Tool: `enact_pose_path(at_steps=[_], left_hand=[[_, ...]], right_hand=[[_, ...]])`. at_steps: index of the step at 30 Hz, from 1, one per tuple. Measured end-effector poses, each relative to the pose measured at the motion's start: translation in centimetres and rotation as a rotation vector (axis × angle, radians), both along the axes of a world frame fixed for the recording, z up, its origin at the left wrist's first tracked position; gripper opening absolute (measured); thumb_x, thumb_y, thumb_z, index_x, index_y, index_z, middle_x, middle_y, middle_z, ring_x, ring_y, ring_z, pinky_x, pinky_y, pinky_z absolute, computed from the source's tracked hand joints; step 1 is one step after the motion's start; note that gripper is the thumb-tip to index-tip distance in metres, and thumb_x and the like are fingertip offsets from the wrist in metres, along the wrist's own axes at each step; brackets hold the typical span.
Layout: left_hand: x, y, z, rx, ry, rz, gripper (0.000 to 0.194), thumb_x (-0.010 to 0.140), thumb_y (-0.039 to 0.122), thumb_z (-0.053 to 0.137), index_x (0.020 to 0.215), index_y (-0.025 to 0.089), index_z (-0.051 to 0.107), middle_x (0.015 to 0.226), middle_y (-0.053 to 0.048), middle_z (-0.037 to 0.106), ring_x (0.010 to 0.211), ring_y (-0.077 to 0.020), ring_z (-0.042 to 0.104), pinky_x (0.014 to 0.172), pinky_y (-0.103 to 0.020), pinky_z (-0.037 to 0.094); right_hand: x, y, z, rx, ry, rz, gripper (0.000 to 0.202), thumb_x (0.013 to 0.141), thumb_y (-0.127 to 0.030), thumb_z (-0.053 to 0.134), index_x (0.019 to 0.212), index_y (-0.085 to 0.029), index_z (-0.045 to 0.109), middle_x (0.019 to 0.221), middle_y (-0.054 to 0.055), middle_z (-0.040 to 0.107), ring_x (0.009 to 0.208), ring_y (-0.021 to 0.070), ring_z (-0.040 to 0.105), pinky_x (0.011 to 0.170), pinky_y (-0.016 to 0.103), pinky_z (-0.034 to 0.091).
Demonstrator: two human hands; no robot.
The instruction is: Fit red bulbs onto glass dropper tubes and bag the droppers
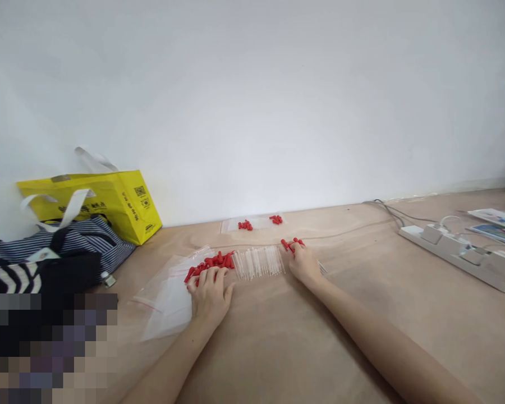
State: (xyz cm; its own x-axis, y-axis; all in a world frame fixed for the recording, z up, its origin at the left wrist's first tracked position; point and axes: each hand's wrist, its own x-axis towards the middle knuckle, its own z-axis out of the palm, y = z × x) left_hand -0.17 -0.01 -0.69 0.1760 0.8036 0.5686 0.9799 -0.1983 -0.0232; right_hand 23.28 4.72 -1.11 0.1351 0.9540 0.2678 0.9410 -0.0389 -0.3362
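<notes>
My left hand (210, 294) rests palm down at the near edge of a pile of small red rubber-like pieces (219, 261). Its thumb is spread to the side, and its fingertips touch the pile. Right of the pile, thin whitish sticks (258, 264) lie side by side in a row. At the row's right end, my right hand (305, 265) has its fingers curled on several red pieces (292, 244). A few stick ends (322, 268) show to the right of that hand; the rest of them is hidden.
Clear zip bags (164, 306) lie under and left of the pile. Another clear bag (231, 225) with red pieces sits by the wall. A yellow bag (138, 207) and striped cloth bag (118, 249) stand left. A power strip (450, 249) and printed sheets (499, 224) lie right.
</notes>
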Motion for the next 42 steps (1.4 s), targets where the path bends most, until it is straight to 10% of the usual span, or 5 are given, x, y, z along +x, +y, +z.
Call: enact_pose_path(at_steps=[17,42], left_hand=[[-0.9,-0.2,1.0,-0.091,0.152,0.140,0.020,0.078,0.024,0.044,0.087,0.016,0.059,0.090,-0.011,0.061,0.088,-0.0266,0.049,0.083,-0.045,0.023],[-1.7,-0.1,1.0,-0.197,0.033,0.093,0.020,0.077,0.029,0.051,0.092,0.027,0.063,0.084,-0.005,0.064,0.085,-0.0242,0.053,0.080,-0.044,0.025]], right_hand=[[-1.0,1.0,-0.4,0.008,-0.109,0.027,0.029,0.079,-0.024,0.042,0.099,-0.013,0.059,0.106,0.014,0.058,0.115,0.0241,0.040,0.089,0.035,0.025],[-1.7,-0.9,-0.4,0.133,-0.080,0.027,0.026,0.081,-0.028,0.038,0.078,-0.014,0.060,0.089,0.012,0.062,0.089,0.0234,0.053,0.082,0.037,0.025]])
